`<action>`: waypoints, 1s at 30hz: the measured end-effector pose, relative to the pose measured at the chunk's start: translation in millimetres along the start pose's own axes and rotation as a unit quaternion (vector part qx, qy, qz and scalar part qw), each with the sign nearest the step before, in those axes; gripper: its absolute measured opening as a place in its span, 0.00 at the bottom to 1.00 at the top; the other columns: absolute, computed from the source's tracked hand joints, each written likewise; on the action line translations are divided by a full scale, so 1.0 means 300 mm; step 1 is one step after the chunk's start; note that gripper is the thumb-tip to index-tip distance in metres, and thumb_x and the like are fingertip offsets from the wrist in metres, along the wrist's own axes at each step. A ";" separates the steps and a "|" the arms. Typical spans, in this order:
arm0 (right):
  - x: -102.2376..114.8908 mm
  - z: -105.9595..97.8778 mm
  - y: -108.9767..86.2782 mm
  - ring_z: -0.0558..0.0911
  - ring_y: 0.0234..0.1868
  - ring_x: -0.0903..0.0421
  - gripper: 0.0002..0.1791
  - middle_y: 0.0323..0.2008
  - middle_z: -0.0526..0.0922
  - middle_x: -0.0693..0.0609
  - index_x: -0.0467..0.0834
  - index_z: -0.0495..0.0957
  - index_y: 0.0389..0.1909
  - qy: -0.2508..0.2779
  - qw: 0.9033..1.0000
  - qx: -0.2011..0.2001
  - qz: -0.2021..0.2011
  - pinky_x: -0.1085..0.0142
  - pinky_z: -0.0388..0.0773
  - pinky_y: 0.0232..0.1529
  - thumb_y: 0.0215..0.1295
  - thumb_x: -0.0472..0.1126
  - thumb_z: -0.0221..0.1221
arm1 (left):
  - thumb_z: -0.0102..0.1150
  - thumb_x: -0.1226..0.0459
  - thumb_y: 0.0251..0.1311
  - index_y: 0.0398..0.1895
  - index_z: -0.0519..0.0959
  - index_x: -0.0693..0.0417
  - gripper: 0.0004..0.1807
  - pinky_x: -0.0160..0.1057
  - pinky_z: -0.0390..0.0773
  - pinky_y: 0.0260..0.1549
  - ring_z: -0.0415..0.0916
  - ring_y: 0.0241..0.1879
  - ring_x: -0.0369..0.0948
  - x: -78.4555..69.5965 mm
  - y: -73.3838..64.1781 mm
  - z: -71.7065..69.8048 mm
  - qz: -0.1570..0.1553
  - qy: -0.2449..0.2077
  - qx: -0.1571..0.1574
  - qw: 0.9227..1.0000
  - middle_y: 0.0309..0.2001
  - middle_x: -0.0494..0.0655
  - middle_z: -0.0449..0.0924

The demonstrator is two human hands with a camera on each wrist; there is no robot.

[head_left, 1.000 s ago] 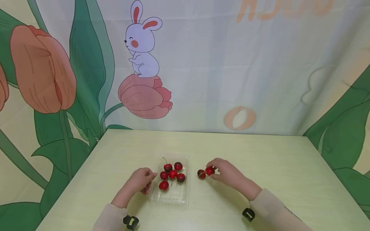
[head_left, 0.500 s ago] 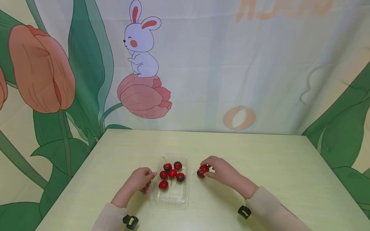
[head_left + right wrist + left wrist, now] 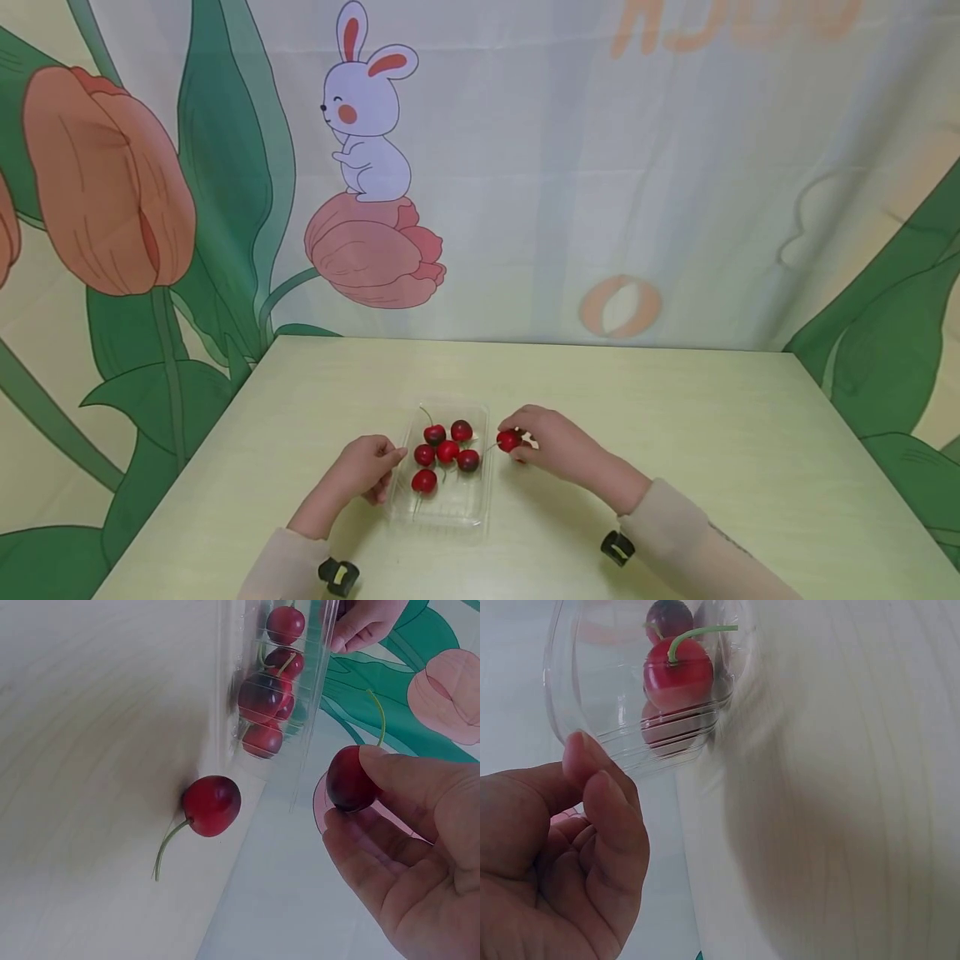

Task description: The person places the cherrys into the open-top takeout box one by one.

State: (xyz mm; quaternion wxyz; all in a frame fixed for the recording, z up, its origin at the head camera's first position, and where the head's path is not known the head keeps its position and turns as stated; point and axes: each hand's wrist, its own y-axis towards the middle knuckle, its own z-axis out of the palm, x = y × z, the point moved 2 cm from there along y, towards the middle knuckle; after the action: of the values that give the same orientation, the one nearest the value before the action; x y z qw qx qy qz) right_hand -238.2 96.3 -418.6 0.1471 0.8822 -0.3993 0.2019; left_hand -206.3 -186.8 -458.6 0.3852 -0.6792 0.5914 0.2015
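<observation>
My left hand (image 3: pixel 366 468) pinches the left rim of a clear plastic box (image 3: pixel 459 510); the left wrist view shows thumb and finger at its edge. Several red cherries (image 3: pixel 447 452) with stems lie inside the box. Just right of the box, my right hand (image 3: pixel 562 446) holds one cherry (image 3: pixel 352 778) between thumb and fingers, its green stem pointing out. In the right wrist view a second loose cherry (image 3: pixel 212 806) lies on the table, apart from the hand; in the head view the fingers mostly hide it.
A pale wooden table (image 3: pixel 675 417) carries everything. Behind its far edge hangs a printed cloth (image 3: pixel 510 167) with a rabbit and tulips. Dark straps with a small device (image 3: pixel 617 548) sit on the wrists.
My right hand has moved left with the cherry, past the other loose one, toward the box's right side. The left hand and the box stay in place.
</observation>
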 end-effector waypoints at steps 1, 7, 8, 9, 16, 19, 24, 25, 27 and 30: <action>0.001 0.002 0.002 0.85 0.47 0.52 0.15 0.47 0.86 0.46 0.37 0.83 0.51 0.000 1.000 0.000 -0.002 0.57 0.85 0.53 0.64 0.33 0.68 | 0.53 0.61 0.76 0.32 0.74 0.61 0.14 0.33 0.79 0.18 0.69 0.14 0.38 0.001 0.002 0.001 0.000 -0.001 0.000 1.000 0.17 0.45 0.69; 0.004 0.019 0.019 0.84 0.47 0.51 0.16 0.48 0.86 0.45 0.37 0.83 0.52 0.001 1.000 0.005 -0.009 0.57 0.84 0.54 0.65 0.33 0.67 | 0.54 0.60 0.76 0.32 0.74 0.61 0.14 0.33 0.79 0.18 0.69 0.14 0.38 0.007 0.008 0.003 0.000 0.003 -0.001 1.000 0.17 0.45 0.69; 0.009 0.021 0.023 0.84 0.48 0.51 0.16 0.49 0.86 0.45 0.37 0.83 0.53 0.000 1.000 0.007 -0.010 0.57 0.85 0.53 0.65 0.33 0.67 | 0.53 0.60 0.76 0.32 0.74 0.61 0.14 0.33 0.79 0.18 0.69 0.14 0.38 0.007 0.008 0.003 0.000 0.004 -0.002 1.000 0.17 0.45 0.69; 0.014 0.022 0.026 0.84 0.48 0.51 0.16 0.49 0.86 0.45 0.37 0.83 0.53 0.000 1.000 0.010 -0.011 0.58 0.85 0.53 0.65 0.33 0.67 | 0.53 0.60 0.76 0.32 0.74 0.61 0.14 0.33 0.79 0.18 0.69 0.14 0.38 0.006 0.008 0.003 0.000 0.004 -0.002 1.000 0.18 0.45 0.69; 0.046 0.030 0.043 0.83 0.48 0.52 0.16 0.51 0.86 0.45 0.37 0.83 0.53 -0.015 0.999 0.017 -0.027 0.59 0.84 0.53 0.65 0.33 0.67 | 0.54 0.61 0.75 0.32 0.74 0.62 0.14 0.33 0.79 0.18 0.69 0.14 0.38 0.010 0.009 0.005 -0.002 0.000 -0.002 1.000 0.17 0.45 0.69; 0.052 0.035 0.047 0.84 0.50 0.51 0.16 0.51 0.86 0.44 0.37 0.83 0.54 -0.016 0.999 0.020 -0.029 0.57 0.83 0.56 0.65 0.33 0.67 | 0.53 0.61 0.76 0.32 0.74 0.62 0.14 0.33 0.79 0.17 0.69 0.14 0.38 0.012 0.009 0.005 0.001 -0.001 -0.002 1.000 0.17 0.44 0.68; 0.066 0.046 0.059 0.84 0.51 0.51 0.16 0.52 0.86 0.45 0.38 0.83 0.54 -0.003 0.999 0.028 -0.024 0.56 0.83 0.56 0.66 0.33 0.66 | 0.54 0.61 0.76 0.32 0.74 0.62 0.14 0.33 0.79 0.17 0.69 0.13 0.38 0.017 0.012 0.006 -0.002 -0.002 -0.002 1.000 0.17 0.44 0.68; 0.069 0.047 0.062 0.84 0.51 0.51 0.16 0.51 0.86 0.45 0.38 0.83 0.54 -0.002 0.999 0.029 -0.025 0.56 0.83 0.56 0.66 0.33 0.66 | 0.54 0.61 0.75 0.32 0.74 0.62 0.14 0.32 0.79 0.17 0.69 0.13 0.38 0.017 0.012 0.006 -0.002 -0.002 -0.002 1.000 0.17 0.44 0.68; 0.074 0.052 0.068 0.84 0.51 0.51 0.16 0.51 0.86 0.45 0.39 0.83 0.54 -0.001 0.999 0.033 -0.027 0.56 0.83 0.57 0.66 0.33 0.66 | 0.54 0.61 0.75 0.32 0.74 0.62 0.14 0.32 0.79 0.17 0.69 0.13 0.38 0.016 0.011 0.005 -0.002 -0.001 -0.002 1.000 0.17 0.44 0.68; 0.080 0.057 0.076 0.84 0.53 0.49 0.16 0.51 0.87 0.45 0.38 0.83 0.54 -0.003 0.999 0.040 -0.032 0.56 0.83 0.57 0.66 0.33 0.66 | 0.54 0.61 0.76 0.32 0.74 0.62 0.14 0.33 0.79 0.17 0.69 0.13 0.37 0.013 0.010 0.005 0.004 0.000 -0.003 1.000 0.17 0.44 0.68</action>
State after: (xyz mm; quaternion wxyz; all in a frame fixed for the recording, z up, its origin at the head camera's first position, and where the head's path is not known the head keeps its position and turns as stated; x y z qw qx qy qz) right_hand -237.1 59.1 -420.0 0.1170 0.9004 -0.3626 0.2102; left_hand -208.0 -188.2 -463.2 0.3823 -0.6782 0.5934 0.2044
